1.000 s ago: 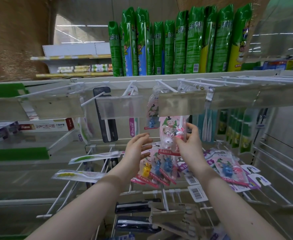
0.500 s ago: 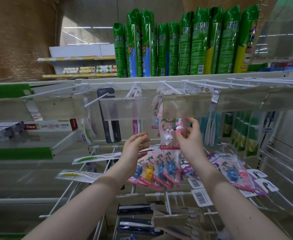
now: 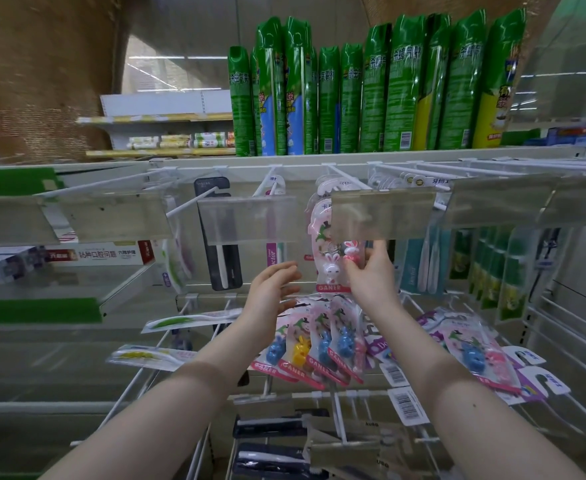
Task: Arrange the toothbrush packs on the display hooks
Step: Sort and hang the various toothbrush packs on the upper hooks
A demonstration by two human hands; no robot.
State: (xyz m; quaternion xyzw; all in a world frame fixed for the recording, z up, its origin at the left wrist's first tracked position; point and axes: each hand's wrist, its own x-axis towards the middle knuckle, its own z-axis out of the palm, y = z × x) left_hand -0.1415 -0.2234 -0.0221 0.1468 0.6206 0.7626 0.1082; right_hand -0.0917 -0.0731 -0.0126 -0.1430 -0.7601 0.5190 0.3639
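Right hand (image 3: 371, 280) pinches pink pack (image 3: 322, 237) holding rabbit toothbrush (image 3: 350, 251).

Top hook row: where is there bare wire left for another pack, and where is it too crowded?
The long hook at far left, between the green shelf strip and the black pack, looks bare. Right of the pink rabbit pack in the right hand, hooks are crowded with green packs. The lower GANER packs are crowded too.
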